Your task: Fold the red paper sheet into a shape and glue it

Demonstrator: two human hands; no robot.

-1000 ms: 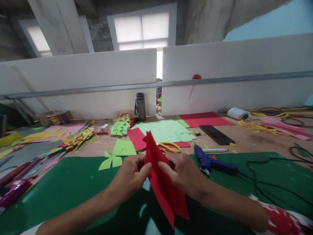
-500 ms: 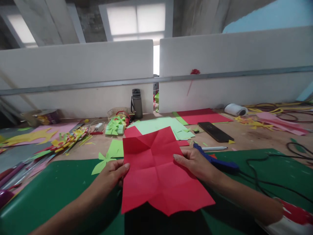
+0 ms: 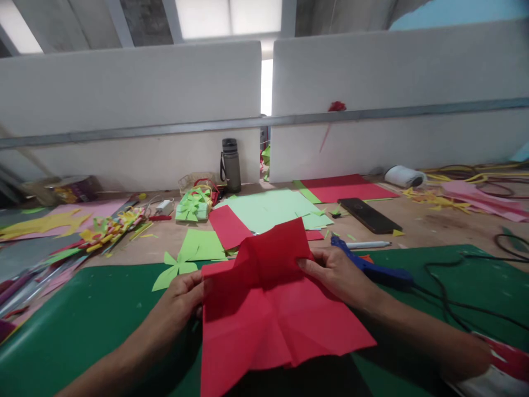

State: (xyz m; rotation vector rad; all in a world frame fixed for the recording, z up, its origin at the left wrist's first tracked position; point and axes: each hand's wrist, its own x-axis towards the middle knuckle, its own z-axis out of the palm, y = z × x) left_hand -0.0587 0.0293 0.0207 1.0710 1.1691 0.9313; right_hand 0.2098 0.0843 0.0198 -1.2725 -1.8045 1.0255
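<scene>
A creased red paper sheet [image 3: 268, 314] is held over the green cutting mat [image 3: 95, 320]. My left hand [image 3: 182, 298] pinches its left edge, fingers closed on the paper. On the right side my right hand [image 3: 334, 273] grips the sheet near the middle, thumb on top. The far part of the sheet is buckling upward along its creases. A blue glue gun [image 3: 372, 267] lies just beyond my right hand, its black cord trailing right.
Behind the sheet lie light green paper sheets [image 3: 273, 209], a red scrap [image 3: 227, 226], green cut shapes [image 3: 176, 270], a black phone [image 3: 367, 215], a white pen [image 3: 367, 244], a grey bottle [image 3: 231, 165] and a white tape roll [image 3: 403, 176]. Coloured paper strips [image 3: 107, 231] clutter the left. White partitions close off the back.
The folded red sheet was opened flat half a second ago. Now its far half folds up along the creases as both hands push inward.
</scene>
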